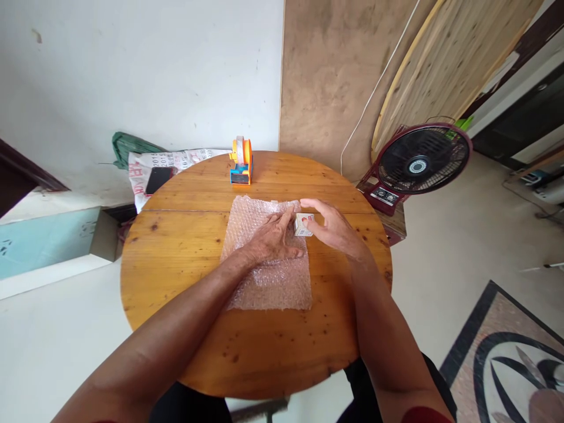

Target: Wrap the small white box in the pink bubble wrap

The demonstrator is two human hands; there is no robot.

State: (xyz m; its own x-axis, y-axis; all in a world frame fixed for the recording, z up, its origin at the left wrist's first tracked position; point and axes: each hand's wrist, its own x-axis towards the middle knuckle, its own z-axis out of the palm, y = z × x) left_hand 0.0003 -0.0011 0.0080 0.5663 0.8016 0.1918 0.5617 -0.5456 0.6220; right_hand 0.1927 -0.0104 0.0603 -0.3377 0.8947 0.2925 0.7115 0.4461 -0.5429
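Observation:
A sheet of bubble wrap (268, 288) lies flat on the round wooden table (176, 252). My left hand (275, 238) rests palm down on it with the fingers spread. At the sheet's upper right edge stands a small white carton (303, 225) with red and dark print. Around its right side curves my right hand (330, 226); the thumb overlaps the carton's face, while the straightened fingers reach past its far side with a gap between. Whether the thumb presses on the carton is hard to see.
An orange and blue tape dispenser (241, 161) stands near the table's far edge. A dark phone (159, 180) lies on a white printed sack (138, 167) at the left. Beyond the table's right edge is a dark red fan (416, 164). A wall borders the far side.

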